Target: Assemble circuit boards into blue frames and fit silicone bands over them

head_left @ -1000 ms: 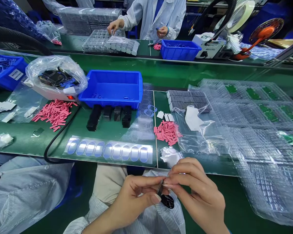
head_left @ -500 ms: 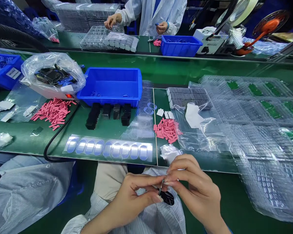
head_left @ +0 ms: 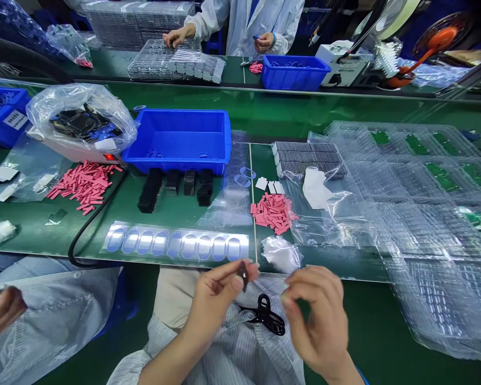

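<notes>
My left hand (head_left: 218,291) is above my lap, thumb and fingers closed on a small dark flat part (head_left: 243,276) with a light spot in it. To its right, clear of that part, my right hand (head_left: 318,315) is closed with thumb and fingertips together. Whatever is in that pinch, if anything, is too small to make out. Black-handled scissors (head_left: 270,320) lie on the striped smock (head_left: 260,355) over my lap, between and below the hands. A crumpled clear bag (head_left: 281,254) lies at the table edge just beyond them.
Ahead are a strip of oval films (head_left: 176,244), pink strips (head_left: 273,213), a blue bin (head_left: 176,160) and black stacked parts (head_left: 150,192). Clear trays (head_left: 420,224) overhang the edge on the right. A co-worker's hand (head_left: 4,313) is at left; another person works across the table.
My hands have moved apart, the left carrying the small dark part away from the right. The scissors now show more fully on my lap. A co-worker's hand has come in at left.
</notes>
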